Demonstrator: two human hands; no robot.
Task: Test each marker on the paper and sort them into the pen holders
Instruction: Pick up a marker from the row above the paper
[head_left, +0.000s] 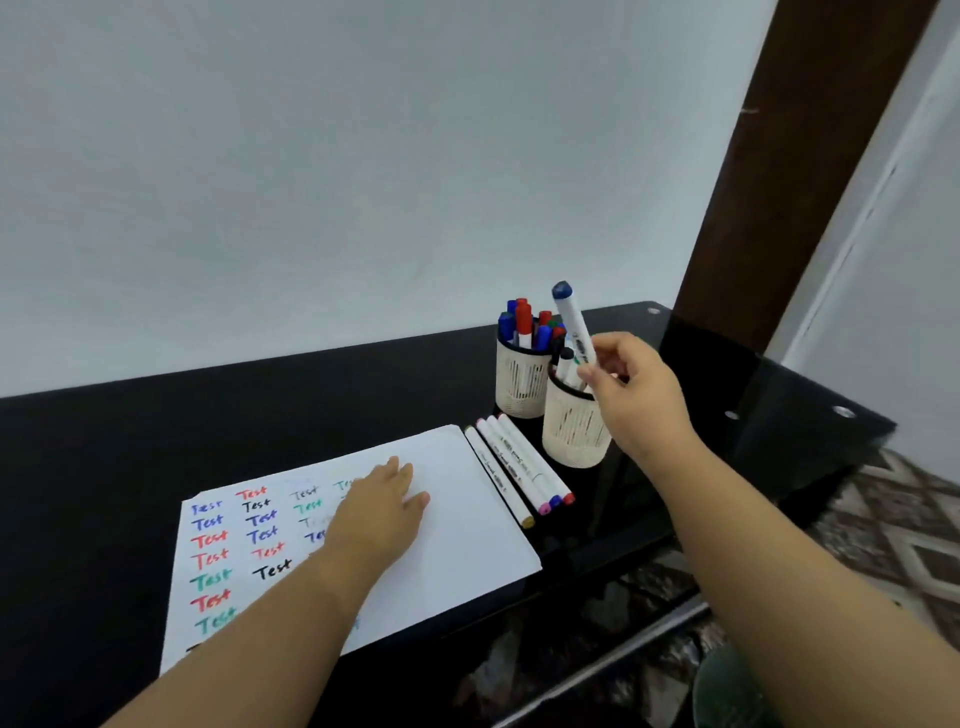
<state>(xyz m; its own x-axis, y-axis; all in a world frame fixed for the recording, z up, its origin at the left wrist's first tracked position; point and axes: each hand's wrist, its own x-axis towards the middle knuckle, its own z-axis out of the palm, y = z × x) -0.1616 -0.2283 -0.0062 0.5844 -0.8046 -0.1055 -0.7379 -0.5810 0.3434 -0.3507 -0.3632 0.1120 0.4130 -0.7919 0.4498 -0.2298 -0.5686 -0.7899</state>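
The right hand pinches a blue-capped marker by its lower end, cap up, right above the near holder. Behind it stands the full holder. The left hand lies flat, fingers relaxed, on the paper; four markers lie between paper and holders.

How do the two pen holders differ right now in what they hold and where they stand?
The far pen holder is packed with upright red and blue capped markers; the near pen holder shows only a couple. The right hand holds a blue-capped marker over the near one; nothing hovers over the far one. Both are cream, slotted cylinders with dark rims on the black table.
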